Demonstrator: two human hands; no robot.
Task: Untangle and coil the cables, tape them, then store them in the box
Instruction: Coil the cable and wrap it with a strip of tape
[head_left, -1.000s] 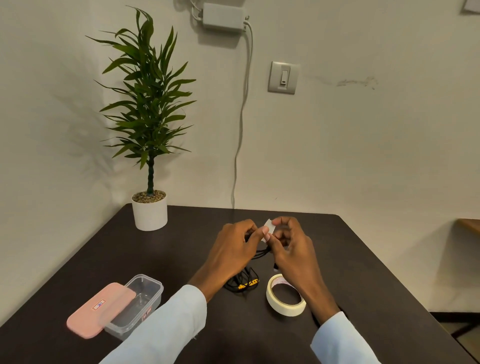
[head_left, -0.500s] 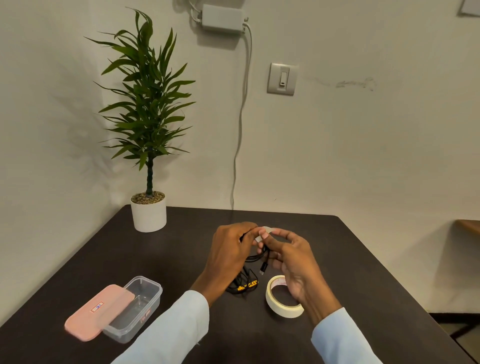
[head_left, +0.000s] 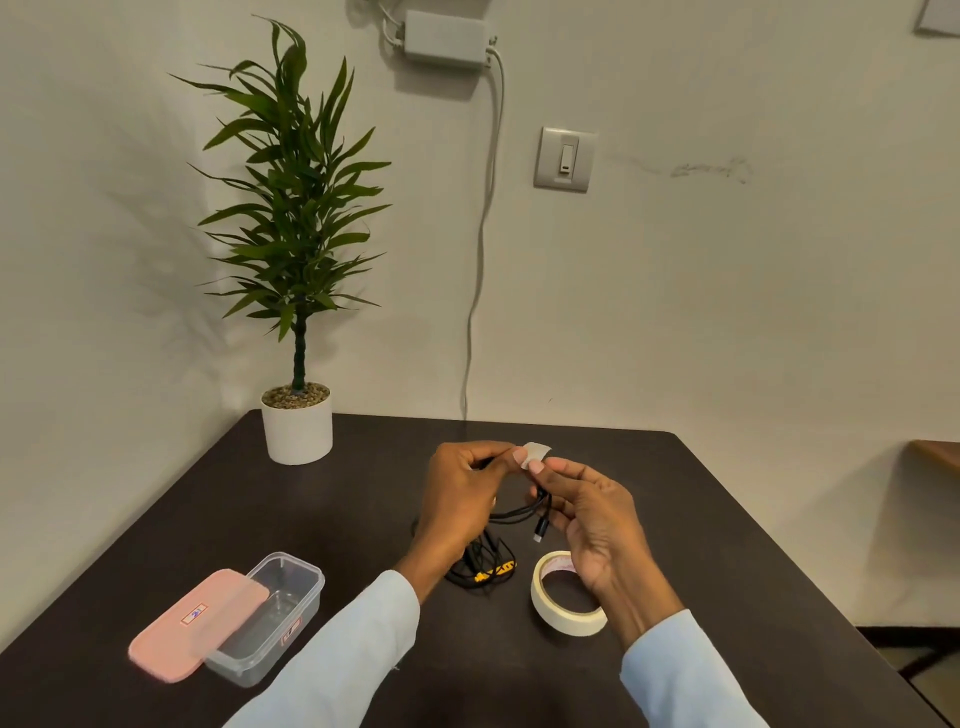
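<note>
Above the middle of the dark table (head_left: 208, 519), the two hands hold much as they did a second ago, though the strip of tape (head_left: 536, 451) now stands clear above the fingertips and the right hand (head_left: 597, 525) has opened outward, palm turned more to the camera. One potted plant (head_left: 296, 249) stands at the far left corner. One clear box (head_left: 283, 618) sits near left, its single pink lid (head_left: 195, 623) laid askew over one end; the lid bears a small label too blurred to read, as does the box's side. One roll of tape (head_left: 566, 597) lies flat under the right wrist. Two black cables show: one coiled cable (head_left: 519, 512) held up, gripped by the left hand (head_left: 462, 499) with curled fingers, its plug hanging; one tangled cable (head_left: 485, 569) with yellow marks lying on the table beside the roll. The right hand's thumb and forefinger pinch the strip against the left thumb.
</note>
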